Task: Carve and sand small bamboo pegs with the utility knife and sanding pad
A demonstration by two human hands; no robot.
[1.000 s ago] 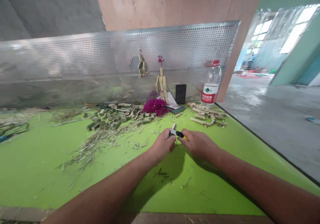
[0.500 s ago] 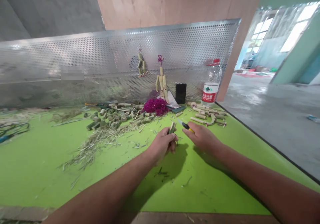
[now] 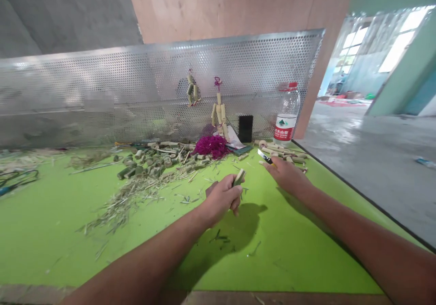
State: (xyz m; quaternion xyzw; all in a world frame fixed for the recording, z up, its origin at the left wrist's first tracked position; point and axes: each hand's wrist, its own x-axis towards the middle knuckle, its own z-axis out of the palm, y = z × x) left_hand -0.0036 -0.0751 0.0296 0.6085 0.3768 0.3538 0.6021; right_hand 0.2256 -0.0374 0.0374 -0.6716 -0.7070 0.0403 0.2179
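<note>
My left hand (image 3: 225, 193) is closed around a short piece of bamboo (image 3: 240, 176), whose pale upper end sticks out above the fingers. To the right, my right hand (image 3: 284, 173) grips a utility knife (image 3: 266, 157) with a yellow and black handle. Its blade is out and points up and to the left, apart from the bamboo. Just behind the right hand lie several peeled bamboo sticks (image 3: 279, 149). Thin green shavings (image 3: 220, 237) are scattered on the green tabletop (image 3: 272, 255) below my hands.
Cut bamboo pieces (image 3: 153, 162) and a heap of shavings (image 3: 119, 205) lie left of centre. Behind are purple cord (image 3: 211, 147), a jointed bamboo figure (image 3: 220, 113), a black rectangular object (image 3: 245, 128) and a plastic bottle (image 3: 286, 121). A perforated metal panel (image 3: 136, 82) closes the back.
My right hand has moved right with the knife, away from the bamboo. The bamboo piece in my left hand has tilted to the right.
</note>
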